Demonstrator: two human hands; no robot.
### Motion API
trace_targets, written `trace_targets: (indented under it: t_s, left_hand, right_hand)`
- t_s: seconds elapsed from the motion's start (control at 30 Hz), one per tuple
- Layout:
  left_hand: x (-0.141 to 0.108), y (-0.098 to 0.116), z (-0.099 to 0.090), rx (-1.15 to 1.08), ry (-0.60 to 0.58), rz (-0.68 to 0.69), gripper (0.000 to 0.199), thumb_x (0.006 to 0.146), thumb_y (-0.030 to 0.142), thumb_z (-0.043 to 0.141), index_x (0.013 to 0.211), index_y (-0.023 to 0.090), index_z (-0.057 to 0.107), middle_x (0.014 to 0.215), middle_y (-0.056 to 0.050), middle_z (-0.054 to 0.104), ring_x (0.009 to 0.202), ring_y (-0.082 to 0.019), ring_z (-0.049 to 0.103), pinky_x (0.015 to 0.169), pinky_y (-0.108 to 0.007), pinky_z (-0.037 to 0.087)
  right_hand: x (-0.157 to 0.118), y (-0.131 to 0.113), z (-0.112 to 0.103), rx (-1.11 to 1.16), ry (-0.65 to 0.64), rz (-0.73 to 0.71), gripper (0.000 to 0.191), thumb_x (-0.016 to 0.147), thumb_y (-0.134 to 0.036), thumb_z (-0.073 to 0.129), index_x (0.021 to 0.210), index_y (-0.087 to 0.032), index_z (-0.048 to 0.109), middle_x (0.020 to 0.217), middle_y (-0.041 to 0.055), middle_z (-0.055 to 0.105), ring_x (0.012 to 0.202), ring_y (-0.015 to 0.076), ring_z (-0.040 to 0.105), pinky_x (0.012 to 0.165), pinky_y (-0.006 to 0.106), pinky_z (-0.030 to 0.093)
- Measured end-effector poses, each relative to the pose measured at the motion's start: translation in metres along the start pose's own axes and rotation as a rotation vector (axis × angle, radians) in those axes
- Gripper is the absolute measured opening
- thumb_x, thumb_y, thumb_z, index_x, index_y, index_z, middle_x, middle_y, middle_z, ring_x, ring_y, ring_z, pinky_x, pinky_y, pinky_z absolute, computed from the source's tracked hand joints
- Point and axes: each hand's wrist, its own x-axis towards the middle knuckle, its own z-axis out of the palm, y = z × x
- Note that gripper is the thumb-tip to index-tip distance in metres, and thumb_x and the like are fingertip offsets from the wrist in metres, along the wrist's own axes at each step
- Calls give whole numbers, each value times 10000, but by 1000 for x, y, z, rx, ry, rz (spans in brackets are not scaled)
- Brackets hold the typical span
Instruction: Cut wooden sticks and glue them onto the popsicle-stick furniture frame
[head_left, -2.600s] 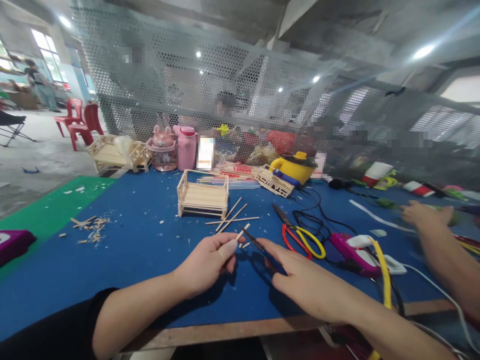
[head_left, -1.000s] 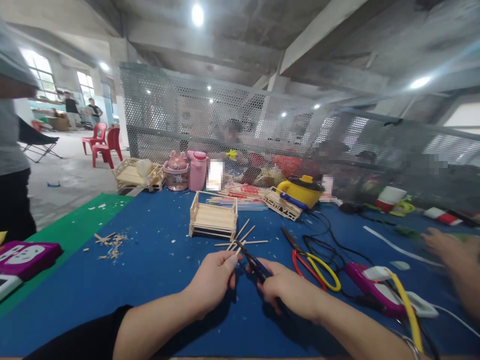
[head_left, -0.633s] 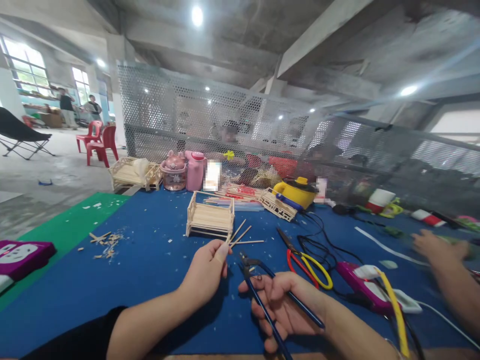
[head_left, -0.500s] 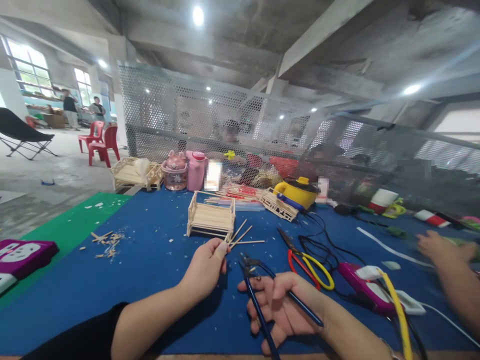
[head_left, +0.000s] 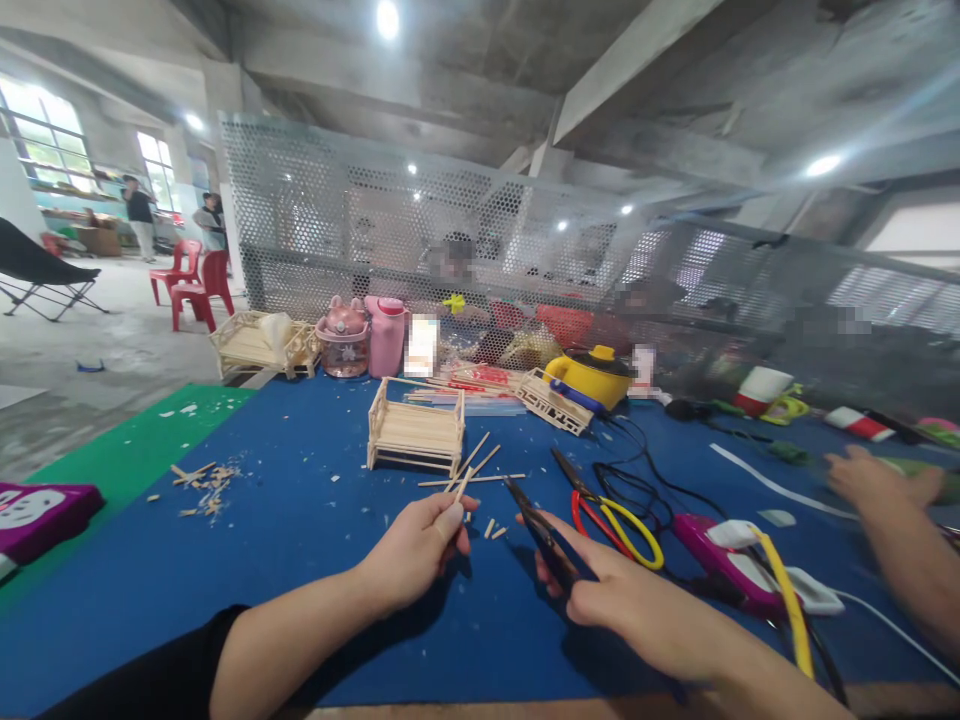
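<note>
Between thumb and fingers, my left hand (head_left: 412, 545) pinches a thin wooden stick (head_left: 463, 487) that points up and away. My right hand (head_left: 622, 600) is wrapped round a pair of blue-handled pliers (head_left: 546, 530), the dark jaws aimed forward, apart from the stick. Short cut stick pieces (head_left: 490, 528) lie between the two hands. Just beyond my left hand stands a small wooden model bed (head_left: 416, 435), with a few loose sticks (head_left: 487, 462) by its right corner. Scissors (head_left: 611, 525) with red and yellow handles lie beyond my right hand.
A purple power strip (head_left: 697, 550) with cables is at right, near another person's hand (head_left: 862, 480). Wood scraps (head_left: 206, 485) lie left on the blue table. Behind are a pink bottle (head_left: 386, 338), a yellow pot (head_left: 596, 378), another wooden model (head_left: 259, 345) and a mesh screen (head_left: 315, 210).
My right hand has turned from palm-up with the pliers lying loose to a grip round them, jaws forward. Short cut pieces now show on the table, and the left hand's sticks have shifted.
</note>
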Motion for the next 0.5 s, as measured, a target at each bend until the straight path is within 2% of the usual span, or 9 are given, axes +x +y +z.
trace_targets:
  t_s: [0.1,0.17,0.33,0.5]
  left_hand:
    - [-4,2,3,9,-52,31,491,800,539,467,1024,111,554,592,38,488,406,-47,297,389,-194,204]
    - [-5,3,3,5,-78,31,509,797,557,467,1019,109,562,573,38,491,398,-46,292,385,-195,194]
    - [-7,6,2,-26,-110,14,494,801,546,467,1037,122,555,536,49,481,359,-42,265,363,-197,167]
    - [-8,7,3,-21,-145,30,433,815,515,461,973,130,582,520,45,484,364,-45,278,375,-196,179]
  right_hand:
    - [-5,-11,6,-357,157,-15,751,668,-173,433,1410,-186,316,1409,72,412,1282,242,375,1072,394,253]
    - [-3,-14,10,-458,164,-57,753,677,-165,415,1421,-181,303,1460,50,337,1334,219,307,1105,382,205]
    - [4,-12,12,-517,148,-61,757,685,-160,409,1432,-165,283,1469,47,319,1340,204,304,1108,387,221]
    - [5,-9,11,-506,145,-51,761,679,-151,424,1428,-180,293,1468,37,320,1341,203,304,1110,387,225]
